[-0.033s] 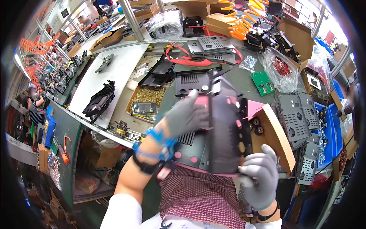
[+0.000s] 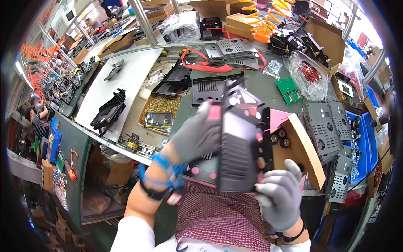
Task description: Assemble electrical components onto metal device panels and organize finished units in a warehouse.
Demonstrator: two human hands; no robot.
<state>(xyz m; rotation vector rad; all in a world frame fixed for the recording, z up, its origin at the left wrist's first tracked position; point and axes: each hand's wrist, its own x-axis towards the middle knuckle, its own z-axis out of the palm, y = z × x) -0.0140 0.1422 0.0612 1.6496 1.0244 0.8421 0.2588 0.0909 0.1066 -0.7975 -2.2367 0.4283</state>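
Note:
A black sheet-metal panel (image 2: 239,155) with louvred slots and a holed side flange is held upright in front of me, slightly blurred. On its left edge is my gray-gloved left hand (image 2: 195,136), closed, with its fingertips partly hidden behind the metal. My gray-gloved right hand (image 2: 280,191) pinches the panel's lower right corner between thumb and fingers. Behind it a pink sheet (image 2: 279,119) shows on the bench. Close by on the right, an open cardboard box (image 2: 308,145) has several dark round nuts (image 2: 280,138) beside its wall.
Another black slotted panel (image 2: 205,90) lies beyond my left hand. Gray perforated plates (image 2: 323,130) are stacked at right, beside a blue bin (image 2: 368,138). A green circuit board (image 2: 289,90) lies farther back. Leftward are a box of brass-coloured screws (image 2: 161,105) and a black bracket (image 2: 110,110).
The panel has turned so its louvred face shows more, and it has shifted slightly left. Both hands have moved a little left with it.

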